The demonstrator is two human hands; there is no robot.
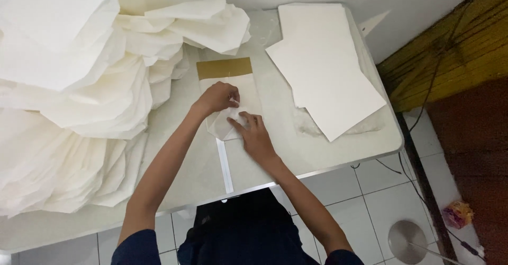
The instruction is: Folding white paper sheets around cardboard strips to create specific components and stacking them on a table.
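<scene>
Pinching a corner of the small white paper piece [226, 121], our left hand [218, 97] has its fingers [233, 102] closed on the edge, thumb and forefinger drawn together over it. Our right hand [255, 137] lies flat just beside, fingers spread and pressing the same piece down onto the surface [275, 111]; nothing is gripped in it, the palm simply weighs on the paper. We see the two hands almost touching over the fold.

The paper piece sits near the middle of the surface, directly below a tan rectangular card [224, 67] that lies flat a little farther from us. A narrow white strip [225, 164] runs from under the folded piece toward the near edge of the surface, between our forearms.

To the right, well apart from our hands, a stack of large white sheets [323, 69] rests at an angle, one corner overhanging a rougher white layer beneath. To the left a big heap of crumpled white paper [74, 96] covers much of the surface and spills past its near edge.

Beyond the surface we look down on a white tiled floor [365, 191], where a round metal lid [406, 239] lies beside a dark cable [418, 185], and a small yellow packet [458, 213] sits near the wall.
</scene>
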